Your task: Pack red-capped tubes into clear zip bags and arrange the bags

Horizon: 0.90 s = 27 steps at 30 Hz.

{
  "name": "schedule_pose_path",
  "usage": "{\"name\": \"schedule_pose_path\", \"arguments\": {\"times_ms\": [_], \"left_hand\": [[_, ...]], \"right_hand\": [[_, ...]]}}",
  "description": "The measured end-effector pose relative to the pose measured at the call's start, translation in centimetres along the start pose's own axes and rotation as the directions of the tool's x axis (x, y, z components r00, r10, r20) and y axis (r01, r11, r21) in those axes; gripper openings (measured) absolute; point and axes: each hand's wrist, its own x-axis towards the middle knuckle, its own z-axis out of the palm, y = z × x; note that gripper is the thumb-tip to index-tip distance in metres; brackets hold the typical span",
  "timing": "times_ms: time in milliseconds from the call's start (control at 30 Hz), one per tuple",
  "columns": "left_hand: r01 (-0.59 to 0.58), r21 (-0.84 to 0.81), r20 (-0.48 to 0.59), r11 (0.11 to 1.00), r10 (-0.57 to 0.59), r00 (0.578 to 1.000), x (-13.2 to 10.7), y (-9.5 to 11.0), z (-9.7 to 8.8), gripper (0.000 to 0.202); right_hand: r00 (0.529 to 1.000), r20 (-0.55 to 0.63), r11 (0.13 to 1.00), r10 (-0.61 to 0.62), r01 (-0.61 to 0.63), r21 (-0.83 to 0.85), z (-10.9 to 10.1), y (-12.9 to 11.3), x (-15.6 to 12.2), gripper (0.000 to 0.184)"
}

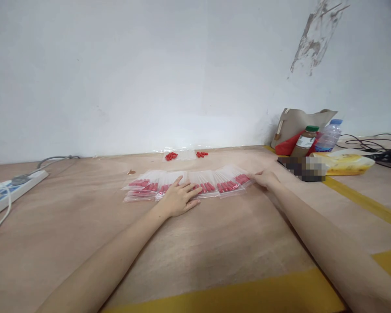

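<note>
A row of small clear zip bags (228,186), overlapping like a fan, lies on the wooden table; each shows small red pieces inside, too small to make out exactly. My left hand (179,198) rests palm down over the middle of the row, fingers spread, hiding part of the bags there. At the row's right end, my right hand (265,179) has its fingertips closed at the edge of the last bag. Behind the row, near the wall, lie loose red pieces (171,156) on clear plastic, with a smaller red group (202,154) to their right.
A white power strip (29,184) with cables lies at the left. At the right stand a green-capped bottle (304,141), a blue-capped bottle (329,135) and a beige bag (304,119). A yellow tissue pack (348,163) and black cables (384,152) are nearby.
</note>
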Motion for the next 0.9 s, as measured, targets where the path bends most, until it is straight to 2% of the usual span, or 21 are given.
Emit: {"name": "schedule_pose_path", "arguments": {"times_ms": [100,167,267,433,500,600,700,800,900], "left_hand": [[-0.02,0.037,0.023,0.999,0.019,1.0,0.3,0.5,-0.1,0.034],[-0.031,0.065,0.036,0.997,0.029,0.999,0.5,0.8,-0.1,0.032],[-0.035,0.087,0.032,0.996,0.033,0.999,0.7,1.1,0.0,0.029],[-0.061,0.095,0.007,0.994,0.06,0.998,1.2,1.2,0.6,0.029],[-0.076,0.089,0.018,0.993,0.075,0.997,1.8,1.4,1.0,0.029],[-0.072,0.053,0.015,0.996,0.072,0.997,2.9,2.0,1.4,0.03],[0.03,-0.027,-0.056,0.999,-0.031,0.998,3.3,2.6,1.4,0.035],[0.19,-0.078,-0.175,0.979,-0.201,0.964,2.3,2.6,0.9,0.042],[0.241,-0.077,-0.237,0.967,-0.253,0.938,0.8,1.8,0.4,0.037]], "right_hand": [[0.99,0.088,0.992,0.107,-0.113,0.058,0.1,-0.5,-0.2,0.032],[0.987,0.103,0.942,0.121,-0.147,0.301,-0.1,-0.9,-0.6,0.027],[0.988,0.112,0.78,0.104,-0.151,0.607,-0.6,-1.4,-1.2,0.022],[0.996,0.022,0.634,0.09,-0.075,0.77,-1.6,-2.5,-2.1,0.021],[0.998,0.017,0.524,0.057,-0.045,0.851,-1.5,-3.4,-2.9,0.021],[0.997,0.078,0.357,-0.022,-0.065,0.932,-0.4,-5.2,-4.5,0.02],[0.989,0.145,0.312,-0.042,-0.125,0.942,1.2,-6.6,-6.4,0.02],[0.974,0.212,0.305,-0.073,-0.181,0.935,2.4,-7.6,-8.0,0.023],[0.951,0.288,0.316,-0.109,-0.242,0.918,3.5,-8.8,-9.0,0.021]]}}
